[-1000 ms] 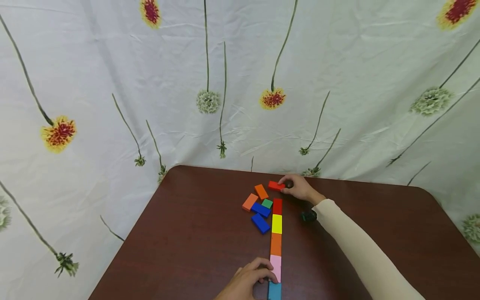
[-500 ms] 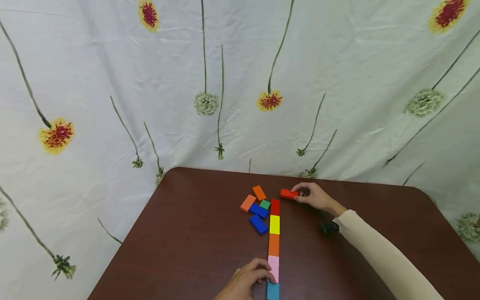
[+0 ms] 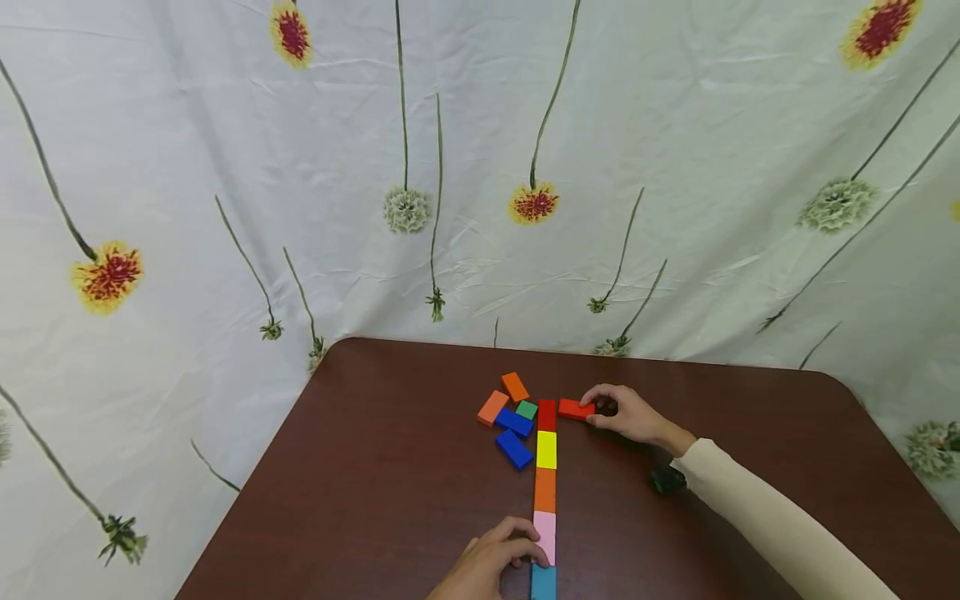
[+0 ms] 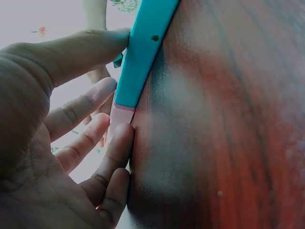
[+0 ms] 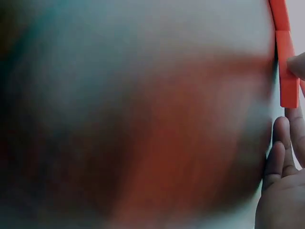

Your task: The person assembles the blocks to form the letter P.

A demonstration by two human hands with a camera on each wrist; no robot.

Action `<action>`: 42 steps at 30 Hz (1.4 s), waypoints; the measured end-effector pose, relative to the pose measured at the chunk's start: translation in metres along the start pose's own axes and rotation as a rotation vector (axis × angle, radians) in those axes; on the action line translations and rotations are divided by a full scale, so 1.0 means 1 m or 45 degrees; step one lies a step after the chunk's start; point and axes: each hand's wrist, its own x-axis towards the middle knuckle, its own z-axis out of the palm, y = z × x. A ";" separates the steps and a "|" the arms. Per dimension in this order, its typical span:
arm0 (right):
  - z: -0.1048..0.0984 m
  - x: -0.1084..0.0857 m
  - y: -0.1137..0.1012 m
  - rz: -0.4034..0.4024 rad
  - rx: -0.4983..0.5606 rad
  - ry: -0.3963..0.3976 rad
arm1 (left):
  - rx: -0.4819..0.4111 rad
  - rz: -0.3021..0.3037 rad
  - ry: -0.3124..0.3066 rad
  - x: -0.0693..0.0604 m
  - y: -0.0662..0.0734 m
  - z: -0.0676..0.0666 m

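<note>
In the head view a straight row of blocks runs away from me: teal [image 3: 543, 585], pink [image 3: 547, 533], orange [image 3: 545, 490], yellow [image 3: 547, 450] and dark red [image 3: 547, 414]. My left hand [image 3: 491, 557] lies at the row's left side, fingertips touching the pink and teal blocks. The left wrist view has the thumb against the teal block [image 4: 143, 52]. My right hand [image 3: 633, 417] pinches a bright red block [image 3: 576, 409] between thumb and fingers. That block lies crosswise, just right of the row's far end, with a small gap. The right wrist view is mostly blurred; the red block [image 5: 287, 71] shows at its edge.
Left of the row's far end lie loose blocks: an orange one [image 3: 515, 387], a coral one [image 3: 492, 408], a green one [image 3: 527, 410] and two blue ones [image 3: 513, 450]. The dark brown table [image 3: 360, 483] ends at a flowered cloth [image 3: 345, 167] behind it.
My right hand has brought the red block from beyond the row's far end to its right side, then nearer to me. The left hand and the row stay in place.
</note>
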 end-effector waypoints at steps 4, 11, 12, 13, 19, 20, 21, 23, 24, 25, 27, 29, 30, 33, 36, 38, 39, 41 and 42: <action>0.001 -0.001 0.000 0.010 0.007 -0.009 | 0.006 -0.005 -0.004 0.000 0.000 0.000; -0.007 0.002 0.000 0.030 0.062 -0.120 | 0.010 -0.019 -0.015 0.001 0.000 -0.001; -0.008 0.003 0.000 0.031 0.064 -0.131 | 0.010 -0.020 -0.015 0.001 0.000 -0.001; -0.008 0.003 0.000 0.033 0.066 -0.140 | 0.011 -0.020 -0.016 0.001 0.000 -0.001; -0.007 0.003 0.001 0.044 0.082 -0.148 | 0.004 -0.020 -0.015 0.001 -0.001 0.000; -0.007 0.003 0.002 0.045 0.081 -0.146 | 0.003 -0.018 -0.013 0.001 -0.001 0.000; -0.006 0.002 0.002 0.046 0.081 -0.145 | 0.004 -0.016 -0.010 0.001 -0.001 0.000; -0.005 0.002 0.003 0.045 0.074 -0.143 | 0.002 -0.014 -0.008 0.001 -0.001 0.001; -0.005 0.002 0.003 0.044 0.069 -0.141 | 0.002 -0.014 -0.008 0.001 -0.001 0.001; -0.005 0.002 0.003 0.045 0.068 -0.138 | 0.001 -0.015 -0.007 0.001 -0.001 0.001; -0.004 0.002 0.003 0.042 0.072 -0.129 | 0.001 -0.017 -0.005 0.000 0.000 0.001; -0.003 0.003 0.002 0.040 0.072 -0.123 | -0.002 -0.023 -0.004 0.000 0.000 0.001; -0.003 0.003 0.002 0.040 0.075 -0.121 | -0.002 -0.025 -0.003 0.000 0.000 0.001; -0.002 0.005 0.001 0.056 0.083 -0.121 | -0.003 -0.018 0.002 0.000 -0.001 0.001; -0.002 0.005 0.000 0.074 0.087 -0.128 | -0.010 -0.005 0.002 0.000 -0.002 0.001; -0.003 0.005 0.000 0.085 0.096 -0.134 | -0.015 0.003 -0.001 0.001 -0.004 0.001; -0.003 0.005 0.000 0.087 0.099 -0.137 | -0.015 0.009 -0.003 0.002 -0.006 0.001; -0.004 0.005 0.000 0.098 0.105 -0.138 | -0.018 0.016 -0.007 0.003 -0.009 0.001; -0.005 0.004 0.000 0.096 0.108 -0.139 | -0.021 0.014 -0.008 0.004 -0.010 0.002</action>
